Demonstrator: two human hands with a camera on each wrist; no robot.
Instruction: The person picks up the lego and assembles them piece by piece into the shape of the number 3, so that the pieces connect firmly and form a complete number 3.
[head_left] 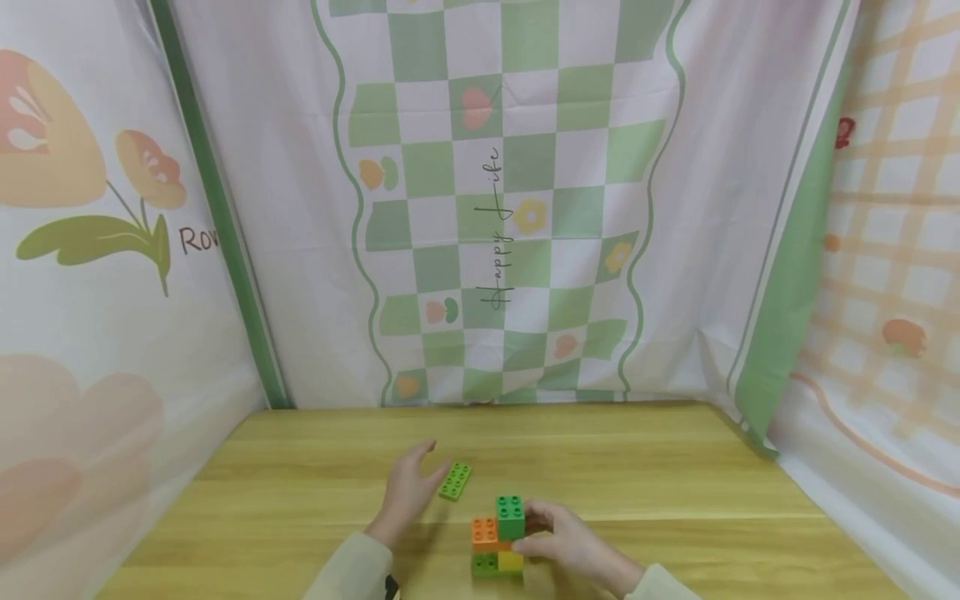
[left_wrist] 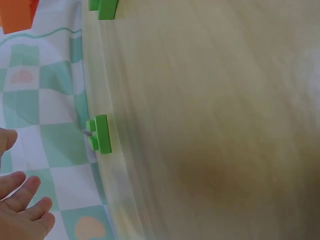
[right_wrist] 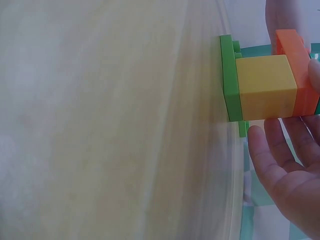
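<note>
A small stack of toy building bricks stands on the table near me. It has a light green base plate (head_left: 486, 567), a yellow brick (right_wrist: 267, 87), an orange brick (head_left: 484, 533) and a green brick (head_left: 511, 518) on top. My right hand (head_left: 564, 537) holds the stack from the right, thumb in front near the orange layer, fingers behind. Beyond it to the left lies a loose light green plate (head_left: 455, 481), studs up. My left hand (head_left: 408, 485) is beside that plate with fingers spread, thumb close to its edge; whether they touch I cannot tell.
The wooden table (head_left: 637, 467) reaches back to a hanging checked cloth (head_left: 517, 333). More printed cloth (head_left: 97, 333) hangs along the left, and a plaid cloth (head_left: 885, 292) along the right.
</note>
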